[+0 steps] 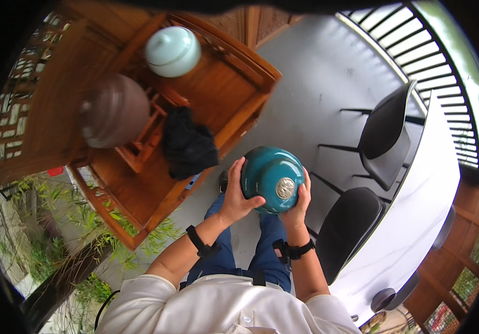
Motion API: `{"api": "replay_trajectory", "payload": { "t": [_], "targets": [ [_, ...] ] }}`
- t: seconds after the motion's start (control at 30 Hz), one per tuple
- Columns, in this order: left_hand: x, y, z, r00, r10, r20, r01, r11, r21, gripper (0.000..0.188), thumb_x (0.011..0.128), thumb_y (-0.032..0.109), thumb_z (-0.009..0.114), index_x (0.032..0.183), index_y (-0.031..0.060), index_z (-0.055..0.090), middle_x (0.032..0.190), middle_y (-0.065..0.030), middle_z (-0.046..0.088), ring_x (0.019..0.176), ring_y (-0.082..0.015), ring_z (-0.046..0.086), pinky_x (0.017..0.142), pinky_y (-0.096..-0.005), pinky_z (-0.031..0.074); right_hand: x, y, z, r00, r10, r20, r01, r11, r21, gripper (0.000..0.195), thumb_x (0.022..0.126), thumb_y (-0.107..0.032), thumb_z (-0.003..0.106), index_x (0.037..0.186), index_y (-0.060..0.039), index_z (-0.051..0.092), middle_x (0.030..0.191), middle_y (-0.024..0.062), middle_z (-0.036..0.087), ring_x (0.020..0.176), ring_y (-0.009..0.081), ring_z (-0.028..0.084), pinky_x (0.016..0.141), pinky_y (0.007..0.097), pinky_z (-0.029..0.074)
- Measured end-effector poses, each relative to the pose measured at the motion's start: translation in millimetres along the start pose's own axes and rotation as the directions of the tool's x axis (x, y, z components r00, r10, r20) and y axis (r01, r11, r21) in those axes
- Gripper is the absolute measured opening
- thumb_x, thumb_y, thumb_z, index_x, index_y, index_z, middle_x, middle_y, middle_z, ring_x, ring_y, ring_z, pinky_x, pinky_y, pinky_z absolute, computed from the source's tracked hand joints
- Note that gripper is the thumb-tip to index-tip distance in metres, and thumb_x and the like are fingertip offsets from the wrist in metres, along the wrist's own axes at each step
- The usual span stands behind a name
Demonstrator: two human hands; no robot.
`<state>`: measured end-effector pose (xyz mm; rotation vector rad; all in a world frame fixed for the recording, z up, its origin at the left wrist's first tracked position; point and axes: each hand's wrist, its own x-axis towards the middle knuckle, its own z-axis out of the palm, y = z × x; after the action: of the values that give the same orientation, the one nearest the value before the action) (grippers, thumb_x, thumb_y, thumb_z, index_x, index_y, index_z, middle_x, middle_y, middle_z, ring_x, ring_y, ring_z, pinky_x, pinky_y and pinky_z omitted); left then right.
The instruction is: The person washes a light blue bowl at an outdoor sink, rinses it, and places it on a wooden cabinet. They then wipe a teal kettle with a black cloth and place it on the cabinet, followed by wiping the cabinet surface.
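A round teal glazed jar (pixel 270 173) with a silver-coloured medallion on its top is held between my two hands, in front of my legs. My left hand (pixel 239 196) grips its left side, the thumb lying over the front. Around the right side curl the fingers of my right hand (pixel 300 202). To the left stands a wooden table (pixel 235 83) bearing a pale celadon lidded jar (pixel 173 52), a dark brown lidded jar (pixel 116 110) and a crumpled black cloth (pixel 189 144). The brown jar looks blurred.
A small wooden stand (pixel 141 154) sits on the wooden table beside the cloth. Two dark chairs (pixel 385 129) (pixel 348 225) stand at the right along a white marbled table (pixel 406 217). Beyond them runs a metal railing (pixel 439 62). Green plants (pixel 131 229) show at lower left.
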<state>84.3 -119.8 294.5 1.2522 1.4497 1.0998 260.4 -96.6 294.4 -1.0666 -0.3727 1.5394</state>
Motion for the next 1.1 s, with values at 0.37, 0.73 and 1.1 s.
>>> {"api": "replay_trajectory", "payload": {
  "t": [0.37, 0.73, 1.1],
  "targets": [
    [71.8, -185.1, -9.4, 0.948, -0.316, -0.021, 0.292, 0.898, -0.328, 0.104, 0.077, 0.07, 0.064, 0.148, 0.0034, 0.027, 0.146, -0.0168, 0.033, 0.136, -0.0292, 0.032, 0.113, -0.0418, 0.028, 125.7, 148.3, -39.2, 0.998, -0.03, -0.051, 0.005, 0.899, -0.438, 0.072, 0.084, -0.037, 0.071, 0.139, 0.0016, 0.045, 0.128, 0.0252, 0.056, 0.118, 0.034, 0.056, 0.101, 0.0413, 0.043],
    [178.1, -267.8, -46.3, 0.901, -0.434, 0.0, 0.357, 0.742, -0.567, 0.067, 0.087, 0.059, 0.057, 0.128, 0.0055, 0.056, 0.124, -0.0104, 0.06, 0.115, -0.0211, 0.054, 0.1, -0.0371, 0.042, 207.0, 222.9, -7.9, 0.996, -0.086, -0.001, 0.07, 0.822, -0.564, 0.091, 0.08, -0.049, 0.073, 0.146, -0.0001, 0.033, 0.15, 0.0263, 0.03, 0.138, 0.0436, 0.023, 0.113, 0.0507, 0.025],
    [214.5, -293.9, -84.0, 0.864, -0.493, -0.102, 0.385, 0.777, -0.497, 0.065, 0.091, 0.06, 0.047, 0.121, 0.0045, 0.06, 0.117, -0.0113, 0.065, 0.106, -0.0236, 0.061, 0.093, -0.038, 0.049, 232.6, 260.5, 8.1, 0.981, -0.062, 0.186, 0.169, 0.751, -0.639, 0.116, 0.07, -0.056, 0.079, 0.148, 0.0057, 0.02, 0.153, 0.0331, 0.018, 0.141, 0.0462, 0.017, 0.114, 0.0511, 0.024]
  ]
}}
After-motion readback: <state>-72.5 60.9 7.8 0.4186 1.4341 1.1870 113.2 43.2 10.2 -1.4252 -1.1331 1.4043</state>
